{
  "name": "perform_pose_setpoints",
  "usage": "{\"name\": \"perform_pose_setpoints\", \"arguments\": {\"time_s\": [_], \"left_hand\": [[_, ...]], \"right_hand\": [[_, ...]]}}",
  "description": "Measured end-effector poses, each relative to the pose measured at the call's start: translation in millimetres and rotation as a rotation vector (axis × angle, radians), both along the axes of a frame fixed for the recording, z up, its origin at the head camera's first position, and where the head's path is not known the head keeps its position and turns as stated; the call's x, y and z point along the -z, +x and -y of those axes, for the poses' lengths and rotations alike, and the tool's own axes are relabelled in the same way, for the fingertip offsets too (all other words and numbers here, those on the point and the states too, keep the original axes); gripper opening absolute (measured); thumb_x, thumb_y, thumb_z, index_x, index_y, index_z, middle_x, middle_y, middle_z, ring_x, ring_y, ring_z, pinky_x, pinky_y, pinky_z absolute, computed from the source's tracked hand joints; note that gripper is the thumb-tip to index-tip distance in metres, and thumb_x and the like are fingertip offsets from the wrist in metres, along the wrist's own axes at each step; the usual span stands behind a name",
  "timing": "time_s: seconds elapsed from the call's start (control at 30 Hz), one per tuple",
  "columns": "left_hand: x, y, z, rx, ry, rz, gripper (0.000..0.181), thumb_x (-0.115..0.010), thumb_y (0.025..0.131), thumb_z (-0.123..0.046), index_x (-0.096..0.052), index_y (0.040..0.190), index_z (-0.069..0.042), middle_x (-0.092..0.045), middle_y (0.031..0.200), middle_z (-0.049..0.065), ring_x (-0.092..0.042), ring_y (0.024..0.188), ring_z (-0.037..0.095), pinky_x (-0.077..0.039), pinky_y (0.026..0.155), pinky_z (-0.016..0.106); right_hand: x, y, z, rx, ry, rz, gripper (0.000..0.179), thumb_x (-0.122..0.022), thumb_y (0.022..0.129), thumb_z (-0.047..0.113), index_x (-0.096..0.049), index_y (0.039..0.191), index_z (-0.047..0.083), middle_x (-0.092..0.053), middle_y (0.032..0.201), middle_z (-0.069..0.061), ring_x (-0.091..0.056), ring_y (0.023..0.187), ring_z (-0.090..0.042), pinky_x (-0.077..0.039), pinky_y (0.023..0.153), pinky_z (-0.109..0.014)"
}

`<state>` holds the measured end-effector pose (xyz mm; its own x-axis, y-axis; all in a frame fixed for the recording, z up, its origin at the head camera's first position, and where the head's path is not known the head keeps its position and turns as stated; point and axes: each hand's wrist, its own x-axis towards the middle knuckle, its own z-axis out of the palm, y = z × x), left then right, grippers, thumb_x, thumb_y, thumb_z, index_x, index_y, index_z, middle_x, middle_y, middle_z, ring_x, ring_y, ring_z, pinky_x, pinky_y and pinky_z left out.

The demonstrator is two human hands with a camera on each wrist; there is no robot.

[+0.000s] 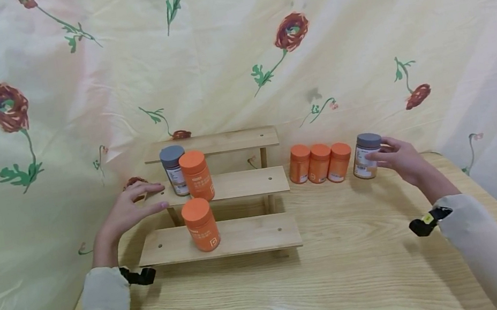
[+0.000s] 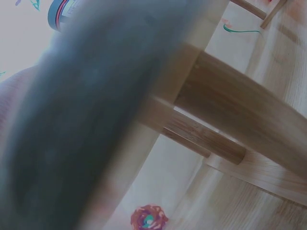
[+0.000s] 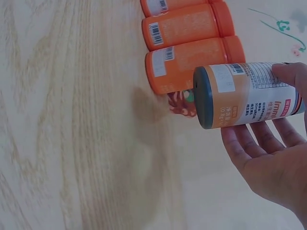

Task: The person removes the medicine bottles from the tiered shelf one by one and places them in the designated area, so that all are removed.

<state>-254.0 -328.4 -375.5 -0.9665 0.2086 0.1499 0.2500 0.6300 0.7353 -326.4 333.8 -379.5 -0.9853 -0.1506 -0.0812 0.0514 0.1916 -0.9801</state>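
My right hand [image 1: 400, 158] grips a grey-lidded supplement bottle [image 1: 365, 156] from its right side, thumb on the near side and fingers behind. In the right wrist view the bottle [image 3: 247, 96] shows a white and orange printed label, and its dark base is off the table. My left hand [image 1: 127, 209] rests at the left end of the wooden three-tier shelf's middle board [image 1: 248, 183], fingers fairly straight. On that board stand another grey-lidded bottle [image 1: 175, 172] and an orange bottle [image 1: 197, 176]. A second orange bottle [image 1: 201, 226] stands on the lowest board [image 1: 251, 233].
Three orange bottles [image 1: 322, 163] stand in a row on the wooden table [image 1: 345, 270], between the shelf and my right hand. The shelf's top board [image 1: 222, 142] is close to the flower-patterned cloth [image 1: 214, 63] behind. A blurred dark shape [image 2: 91, 105] covers much of the left wrist view.
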Motion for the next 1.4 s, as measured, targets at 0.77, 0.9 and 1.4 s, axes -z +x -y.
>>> {"name": "perform_pose_setpoints", "arguments": {"time_s": [0.77, 0.9, 1.4], "left_hand": [[1.7, -2.6, -0.3, 0.008, 0.007, -0.011, 0.052, -0.08, 0.089, -0.035, -0.067, 0.133, -0.012, -0.06, 0.14, 0.013, -0.047, 0.135, 0.036, -0.034, 0.113, 0.067], [1.8, -2.5, -0.2, 0.007, 0.003, -0.012, 0.052, -0.08, 0.089, -0.035, -0.067, 0.133, -0.012, -0.06, 0.14, 0.013, -0.048, 0.135, 0.036, -0.033, 0.113, 0.068], [2.5, -3.2, 0.9, 0.008, 0.002, -0.025, 0.051, -0.081, 0.089, -0.033, -0.067, 0.133, -0.01, -0.06, 0.139, 0.015, -0.048, 0.134, 0.036, -0.034, 0.112, 0.067]], "right_hand": [[34.1, -10.3, -5.0, 0.034, 0.158, -0.052, 0.052, -0.073, 0.096, 0.019, -0.045, 0.14, 0.02, -0.062, 0.1, 0.03, -0.059, 0.096, 0.012, -0.054, 0.083, -0.015], [36.1, -10.2, -4.9, 0.038, 0.173, -0.044, 0.054, -0.073, 0.096, 0.019, -0.044, 0.142, 0.016, -0.061, 0.099, 0.029, -0.059, 0.095, 0.011, -0.054, 0.083, -0.016], [40.6, -9.8, -1.5, 0.065, 0.138, -0.09, 0.041, -0.073, 0.095, 0.016, -0.05, 0.129, 0.023, -0.064, 0.095, 0.028, -0.061, 0.092, 0.011, -0.056, 0.08, -0.016]]}}
